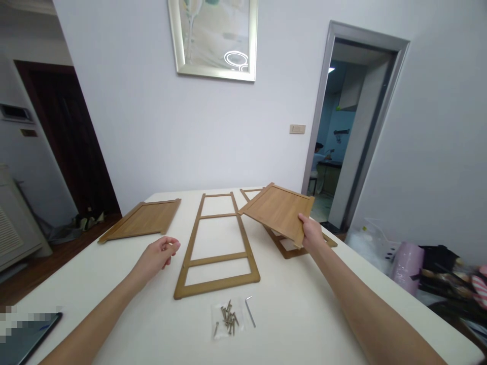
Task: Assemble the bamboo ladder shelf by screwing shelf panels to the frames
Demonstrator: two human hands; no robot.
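My right hand (pixel 311 234) grips the right edge of a square wooden panel (pixel 279 209), which is tilted and raised over part of a second wooden frame (pixel 287 250). That frame is mostly covered by the panel. My left hand (pixel 158 256) hovers above the table with its fingers loosely curled and no object visible in them. Flat in the middle lies a ladder-like wooden frame (pixel 218 259) with crossbars. Another wooden panel (pixel 146 219) rests at the left, beyond my left hand.
On the white table (pixel 297 324), a clear bag of screws (pixel 229 318) lies near the front beside a hex key (pixel 250 311). A dark-screened device (pixel 34 337) is at the lower left. A wall stands behind the table; bags and a purple roll (pixel 407 266) are at the right.
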